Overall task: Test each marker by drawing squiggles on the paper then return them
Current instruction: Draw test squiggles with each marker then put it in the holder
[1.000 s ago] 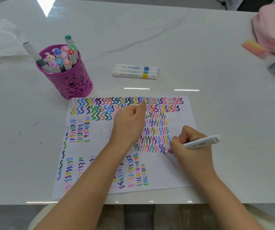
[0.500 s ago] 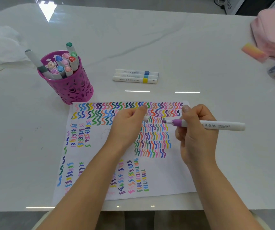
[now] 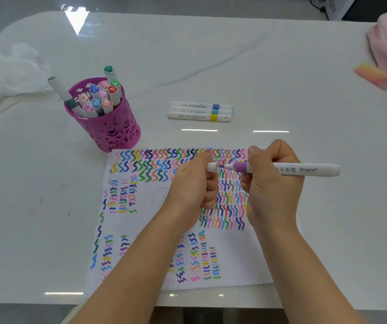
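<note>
Purple-tipped marker (image 3: pixel 304 170) sat clamped in the right hand (image 3: pixel 272 183), the left hand (image 3: pixel 193 183) gripping its cap (image 3: pixel 211 167) at nine o'clock; recapping looked next, needing straight alignment.

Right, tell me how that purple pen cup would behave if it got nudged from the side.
The purple pen cup would probably tip rather than slide: the markers stand tall above its rim and one leans out left. Its cut-out wall looks light. The glossy table might let it skid first.
</note>
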